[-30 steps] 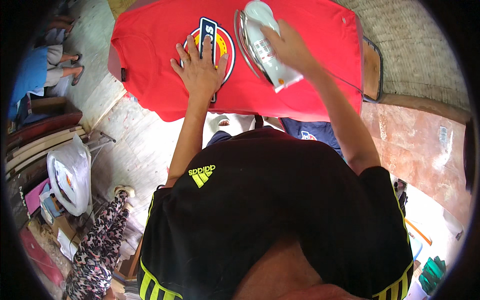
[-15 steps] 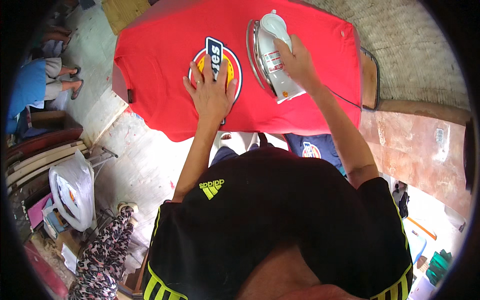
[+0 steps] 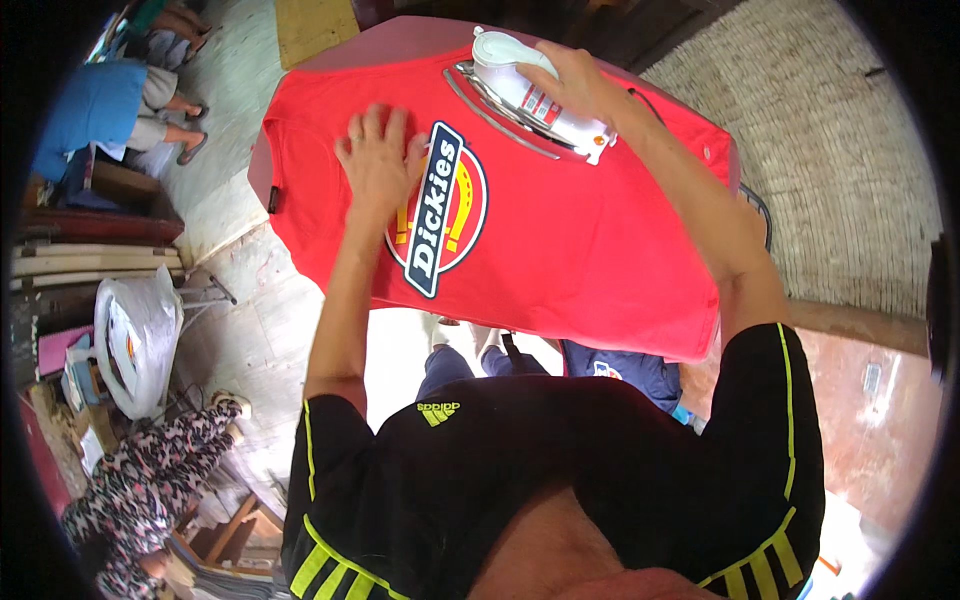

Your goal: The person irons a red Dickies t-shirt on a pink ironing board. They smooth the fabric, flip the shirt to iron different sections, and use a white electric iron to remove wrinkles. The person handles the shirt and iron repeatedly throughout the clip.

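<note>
A red T-shirt [image 3: 590,250] lies spread over an ironing board [image 3: 400,42], with a round yellow, white and dark blue print [image 3: 437,210] on it. My right hand [image 3: 575,85] is wrapped round the handle of a white electric iron [image 3: 530,95], which rests on the shirt near the board's far edge, beyond the print and to its right. The iron's metal rim faces left. Flat on the red fabric just left of the print is my left hand [image 3: 380,160], its fingers slightly blurred and apart, holding nothing.
A dark blue garment [image 3: 625,372] hangs below the board's near edge. Woven matting [image 3: 810,150] covers the area at the right. To the left are a plastic-wrapped bundle [image 3: 138,340], a person in a blue top [image 3: 90,110] and a person in patterned clothes [image 3: 150,470].
My left hand has moved off the print to the fabric on its left. My right hand has carried the iron toward the board's far edge. The whole view has shifted too.
</note>
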{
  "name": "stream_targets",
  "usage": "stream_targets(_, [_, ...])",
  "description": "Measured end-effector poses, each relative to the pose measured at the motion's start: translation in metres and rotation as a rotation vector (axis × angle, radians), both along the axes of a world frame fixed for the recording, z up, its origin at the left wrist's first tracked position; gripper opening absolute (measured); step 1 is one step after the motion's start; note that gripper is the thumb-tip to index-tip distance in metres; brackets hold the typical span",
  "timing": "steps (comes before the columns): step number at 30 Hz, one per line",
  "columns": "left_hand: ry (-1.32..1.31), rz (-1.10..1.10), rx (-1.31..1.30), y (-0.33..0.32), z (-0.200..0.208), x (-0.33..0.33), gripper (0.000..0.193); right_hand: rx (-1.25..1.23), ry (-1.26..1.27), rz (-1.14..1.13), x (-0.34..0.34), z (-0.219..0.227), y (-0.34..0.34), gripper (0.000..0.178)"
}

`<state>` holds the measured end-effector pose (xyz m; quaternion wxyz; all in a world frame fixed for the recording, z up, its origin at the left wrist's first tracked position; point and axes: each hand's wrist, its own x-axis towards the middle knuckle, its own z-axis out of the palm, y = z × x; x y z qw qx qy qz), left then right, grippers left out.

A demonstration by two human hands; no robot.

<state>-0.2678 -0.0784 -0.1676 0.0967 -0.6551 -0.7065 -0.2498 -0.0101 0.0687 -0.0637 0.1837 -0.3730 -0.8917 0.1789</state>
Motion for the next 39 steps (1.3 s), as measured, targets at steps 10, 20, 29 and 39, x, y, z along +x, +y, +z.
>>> stream_targets(10, [0.056,0.388,-0.148,0.068,-0.034,-0.099,0.075,0.007,-0.131,0.277,0.004,-0.002,0.045,0.044])
stream_targets(20, [0.052,0.387,-0.162,0.068,-0.034,-0.109,0.07,0.03,-0.098,0.274,-0.042,-0.006,0.044,0.042])
stream_targets(29, [0.029,0.342,-0.122,0.075,-0.036,-0.105,0.069,-0.108,-0.111,0.274,-0.044,0.005,0.044,0.038])
stream_targets(39, [0.031,0.346,-0.166,0.069,-0.021,-0.102,0.067,-0.283,0.041,-0.338,0.022,0.011,-0.042,0.047])
